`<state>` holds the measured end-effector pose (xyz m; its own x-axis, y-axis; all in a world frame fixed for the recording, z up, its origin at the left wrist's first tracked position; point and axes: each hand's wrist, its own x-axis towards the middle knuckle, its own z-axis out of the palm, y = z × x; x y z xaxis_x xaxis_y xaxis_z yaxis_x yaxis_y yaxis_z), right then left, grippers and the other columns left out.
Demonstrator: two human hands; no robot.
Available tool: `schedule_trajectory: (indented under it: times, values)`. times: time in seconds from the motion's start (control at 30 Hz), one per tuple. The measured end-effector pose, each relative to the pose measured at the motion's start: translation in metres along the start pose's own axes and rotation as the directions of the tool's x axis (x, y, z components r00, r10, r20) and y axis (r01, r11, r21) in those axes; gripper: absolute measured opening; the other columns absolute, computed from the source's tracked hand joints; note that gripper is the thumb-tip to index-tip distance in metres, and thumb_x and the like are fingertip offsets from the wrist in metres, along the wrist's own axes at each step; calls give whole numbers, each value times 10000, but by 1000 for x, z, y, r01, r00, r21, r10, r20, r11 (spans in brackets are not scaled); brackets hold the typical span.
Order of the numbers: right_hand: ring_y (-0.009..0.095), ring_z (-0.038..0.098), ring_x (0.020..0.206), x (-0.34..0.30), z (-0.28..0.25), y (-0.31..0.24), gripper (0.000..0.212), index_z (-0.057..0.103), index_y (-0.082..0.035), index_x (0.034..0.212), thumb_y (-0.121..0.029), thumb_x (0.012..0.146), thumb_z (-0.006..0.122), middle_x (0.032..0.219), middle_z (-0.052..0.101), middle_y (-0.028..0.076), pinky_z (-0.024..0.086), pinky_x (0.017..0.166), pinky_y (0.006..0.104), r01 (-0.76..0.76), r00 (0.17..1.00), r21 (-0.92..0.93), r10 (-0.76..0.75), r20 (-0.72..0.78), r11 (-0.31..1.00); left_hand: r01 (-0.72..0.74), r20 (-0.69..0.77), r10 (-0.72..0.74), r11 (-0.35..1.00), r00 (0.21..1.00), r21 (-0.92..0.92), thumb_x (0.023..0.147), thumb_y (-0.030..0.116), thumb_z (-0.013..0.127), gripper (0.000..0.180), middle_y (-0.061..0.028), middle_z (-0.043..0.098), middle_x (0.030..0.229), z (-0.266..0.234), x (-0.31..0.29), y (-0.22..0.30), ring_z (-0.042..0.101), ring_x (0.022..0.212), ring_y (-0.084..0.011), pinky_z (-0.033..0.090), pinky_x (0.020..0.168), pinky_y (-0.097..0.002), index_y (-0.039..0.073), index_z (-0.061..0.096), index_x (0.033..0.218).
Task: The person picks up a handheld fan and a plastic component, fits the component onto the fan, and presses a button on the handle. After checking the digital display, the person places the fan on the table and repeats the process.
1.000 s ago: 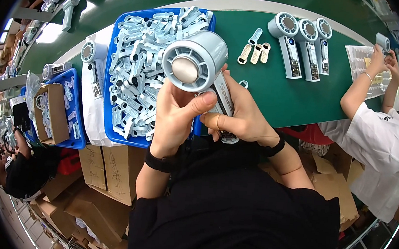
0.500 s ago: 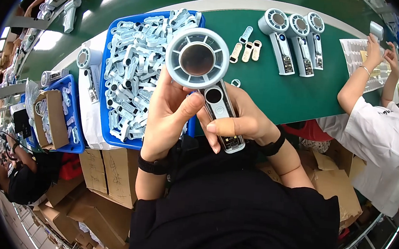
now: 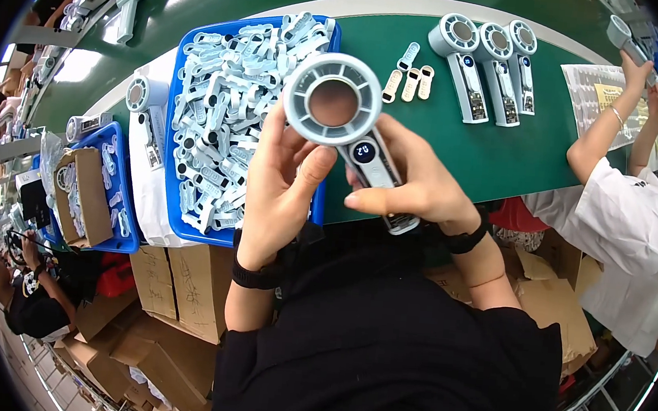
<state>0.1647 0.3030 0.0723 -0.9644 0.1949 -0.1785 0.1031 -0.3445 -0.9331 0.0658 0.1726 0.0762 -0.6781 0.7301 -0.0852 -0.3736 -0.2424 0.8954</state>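
A pale blue handheld fan (image 3: 332, 102) is held up in front of me, its round head at the upper left and its handle slanting down to the right. A small round display (image 3: 363, 152) glows on the handle, and the lower end shows exposed electronics. My left hand (image 3: 276, 181) is closed round the neck, just below the fan head. My right hand (image 3: 425, 183) grips the handle, with its thumb lying across the front. Behind my left hand stands a blue tray (image 3: 173, 121) piled with light blue handle covers (image 3: 220, 110).
Three similar fans (image 3: 465, 76) lie at the far right of the green table (image 3: 504, 166), near several loose covers (image 3: 410, 79). Another fan (image 3: 149, 119) lies left of the tray. A co-worker (image 3: 619, 199) at the right holds a fan. Cardboard boxes (image 3: 181, 286) stand below left.
The display on the fan has lit up. Both hands and the fan have shifted slightly right, and my right thumb has moved off the cover's lower part. The co-worker's fan has tilted.
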Motion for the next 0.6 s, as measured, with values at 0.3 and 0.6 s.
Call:
schedule_trajectory:
  times: [0.3,0.6]
  values:
    - [108,584,785,-42,-190,-34,315,508,53,1098,-104,830,559,989,609,105,474,695,215,-19,685,-360,-250,-684,933,-68,33,204,166,978,984,693,36,686,286,-105,571,918,-72,-10,8,557,848,-281,451,729,-335,56,580,958]
    - [131,577,843,-38,-299,1,426,492,73,1136,-152,807,641,988,595,112,462,717,235,-201,596,-448,-254,-762,871,-191,200,161,-72,966,979,656,37,693,268,-75,551,876,-68,0,-3,535,843,-253,443,713,-337,71,588,901]
